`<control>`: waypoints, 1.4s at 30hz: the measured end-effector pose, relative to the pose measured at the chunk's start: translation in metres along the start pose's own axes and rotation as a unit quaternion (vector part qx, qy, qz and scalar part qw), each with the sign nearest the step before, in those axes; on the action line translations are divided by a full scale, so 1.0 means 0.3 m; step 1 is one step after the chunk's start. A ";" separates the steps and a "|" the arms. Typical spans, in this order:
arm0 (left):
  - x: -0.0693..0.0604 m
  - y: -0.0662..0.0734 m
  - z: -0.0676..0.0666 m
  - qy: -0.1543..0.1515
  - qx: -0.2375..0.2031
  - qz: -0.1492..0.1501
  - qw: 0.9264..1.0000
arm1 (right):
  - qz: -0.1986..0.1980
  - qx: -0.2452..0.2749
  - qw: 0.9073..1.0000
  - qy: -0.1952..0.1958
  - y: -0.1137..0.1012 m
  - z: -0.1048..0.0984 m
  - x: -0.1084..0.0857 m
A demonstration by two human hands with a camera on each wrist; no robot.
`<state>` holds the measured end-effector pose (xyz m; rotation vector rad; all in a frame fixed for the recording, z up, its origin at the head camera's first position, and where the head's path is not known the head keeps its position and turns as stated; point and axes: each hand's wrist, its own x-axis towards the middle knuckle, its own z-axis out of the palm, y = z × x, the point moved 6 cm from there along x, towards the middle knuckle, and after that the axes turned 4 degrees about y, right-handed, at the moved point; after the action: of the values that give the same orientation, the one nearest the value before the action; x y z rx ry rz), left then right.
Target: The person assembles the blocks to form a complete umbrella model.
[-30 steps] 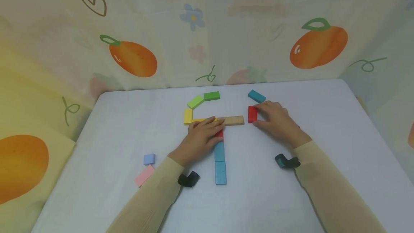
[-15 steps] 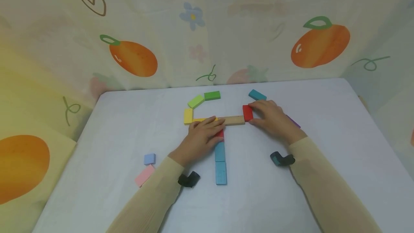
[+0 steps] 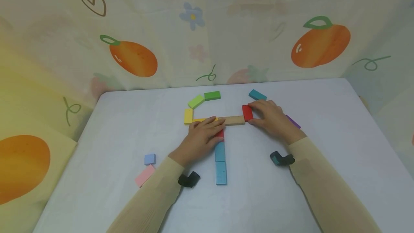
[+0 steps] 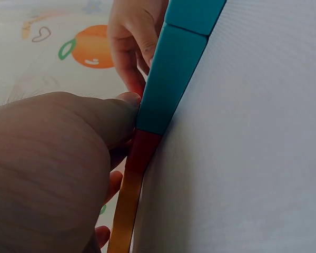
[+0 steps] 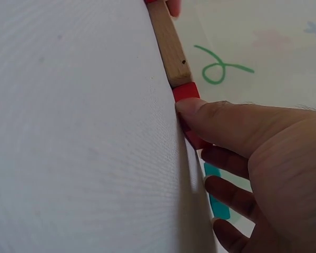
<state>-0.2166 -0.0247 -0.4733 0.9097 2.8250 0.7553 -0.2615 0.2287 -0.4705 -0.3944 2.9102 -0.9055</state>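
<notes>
Between the thumb and forefinger of my right hand is a red block. It touches the right end of a plain wooden block; the right wrist view shows my thumb on the red block. My left hand rests with fairly straight fingers over the middle of the block row. Beneath it, another red block and an orange-yellow block are partly covered. Two blue blocks run in line toward the near edge from that covered red block.
A yellow block, a lime block and a green block curve at the back. A teal block lies behind my right hand, a purple block beside it. Periwinkle and pink blocks lie left.
My right hand has slid the red block leftward until it meets the wooden block, then stays there. The purple block has come into sight. My left hand has kept its place.
</notes>
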 end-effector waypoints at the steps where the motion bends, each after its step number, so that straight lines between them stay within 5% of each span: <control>1: 0.000 -0.001 0.000 0.000 0.001 -0.001 1.000 | 0.000 0.001 1.000 0.001 0.000 0.000 0.000; 29: -0.005 -0.002 -0.002 -0.003 -0.008 0.003 1.000 | -0.006 -0.002 1.000 0.015 0.002 -0.001 -0.006; 42: -0.003 -0.003 0.000 0.001 -0.008 0.004 1.000 | 0.008 0.040 0.998 0.048 0.018 -0.067 -0.012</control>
<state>-0.2164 -0.0259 -0.4738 0.9193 2.8139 0.7790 -0.2620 0.2449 -0.4571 -0.3314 2.9449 -1.0639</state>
